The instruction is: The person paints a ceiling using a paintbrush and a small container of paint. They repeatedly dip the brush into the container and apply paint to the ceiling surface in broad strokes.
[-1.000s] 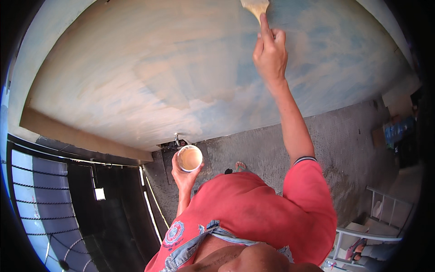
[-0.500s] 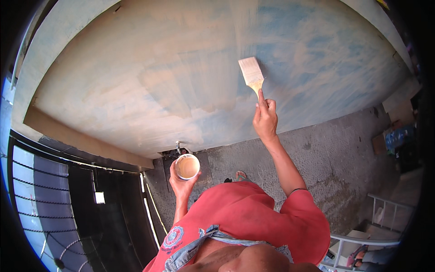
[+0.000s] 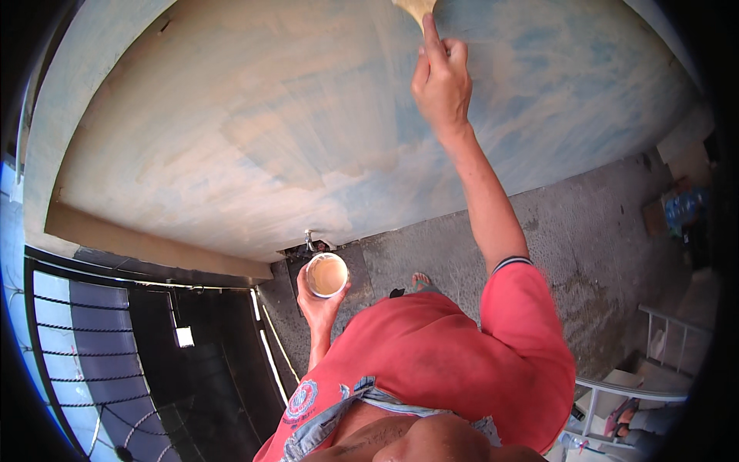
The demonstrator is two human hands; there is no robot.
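Right hand (image 3: 444, 86): fingers gripping the brush (image 3: 417, 7); index finger extended along its handle;
Brush position: at the upper view edge, over the wall (image 3: 192, 146); bristle end cut off;
Left hand (image 3: 317, 309): fingers curled around the cup (image 3: 331, 296), gripping it;
Cup position: beyond the red shirt (image 3: 443, 346); open top shows beige liquid (image 3: 327, 276).

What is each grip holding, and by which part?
The right grip holds a paintbrush by its handle. The left grip holds a white-rimmed cup of peach-coloured paint around its sides.
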